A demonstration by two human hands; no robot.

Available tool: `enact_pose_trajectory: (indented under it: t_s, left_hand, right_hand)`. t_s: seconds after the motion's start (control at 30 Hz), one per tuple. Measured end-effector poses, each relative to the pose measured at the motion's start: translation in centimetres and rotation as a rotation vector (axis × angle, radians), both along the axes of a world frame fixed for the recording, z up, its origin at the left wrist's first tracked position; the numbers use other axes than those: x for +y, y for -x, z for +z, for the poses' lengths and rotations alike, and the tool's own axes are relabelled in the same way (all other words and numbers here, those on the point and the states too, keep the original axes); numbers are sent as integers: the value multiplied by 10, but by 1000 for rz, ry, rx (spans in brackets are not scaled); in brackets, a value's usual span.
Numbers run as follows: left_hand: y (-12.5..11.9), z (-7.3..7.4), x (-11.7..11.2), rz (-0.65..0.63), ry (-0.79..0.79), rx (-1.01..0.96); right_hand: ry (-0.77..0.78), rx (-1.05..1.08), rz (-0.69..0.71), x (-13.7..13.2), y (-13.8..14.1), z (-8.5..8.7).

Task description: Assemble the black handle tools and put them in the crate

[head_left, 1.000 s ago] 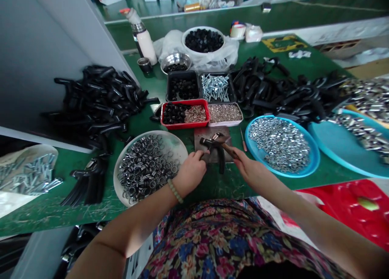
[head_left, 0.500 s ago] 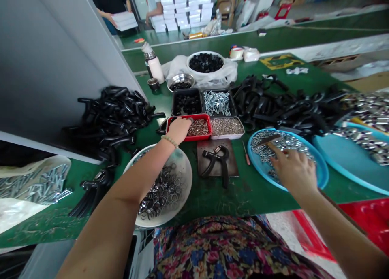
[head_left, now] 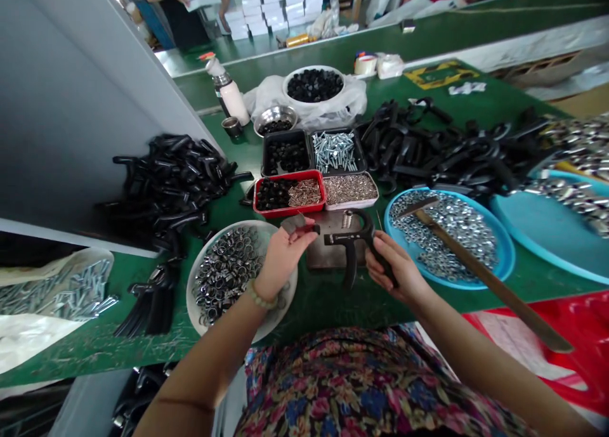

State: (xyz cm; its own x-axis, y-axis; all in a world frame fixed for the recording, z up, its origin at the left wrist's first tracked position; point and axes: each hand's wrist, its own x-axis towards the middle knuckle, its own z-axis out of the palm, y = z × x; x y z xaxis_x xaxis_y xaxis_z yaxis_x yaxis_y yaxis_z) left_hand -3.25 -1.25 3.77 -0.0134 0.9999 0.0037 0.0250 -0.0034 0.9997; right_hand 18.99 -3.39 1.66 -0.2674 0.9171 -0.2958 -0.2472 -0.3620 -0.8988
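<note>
Black spring hand-grip exerciser sits just above the dark steel plate, one handle held firmly in the closed right hand, a steady hold for close work, while the left hand pinches a small dark flat piece between thumb and fingertips near its top arm.

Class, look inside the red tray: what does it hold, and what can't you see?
The red tray holds black rounded pieces on one side and small metal pieces on the other; these heaps hide most of its floor.
</note>
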Motion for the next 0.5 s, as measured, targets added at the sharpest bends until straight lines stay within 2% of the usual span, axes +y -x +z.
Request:
enact_pose_trajectory:
  t_s: [0.07,0.13,0.3,0.4,0.5]
  left_hand:
    - [-13,-1,-9,42,-18,-40]
    - [-22,0,-12,67,-41,-45]
    - [-26,-3,-18,73,-120,112]
    - [-27,-14,-26,44,-137,256]
    - [-24,-23,-32,-106,-6,344]
  right_hand:
    - [38,196,-31,-7,2,4]
    - [65,291,-43,-11,5,6]
    - [85,321,-42,-13,9,3]
    - [34,140,-61,-8,7,12]
    - [-176,-384,4,-4,4,35]
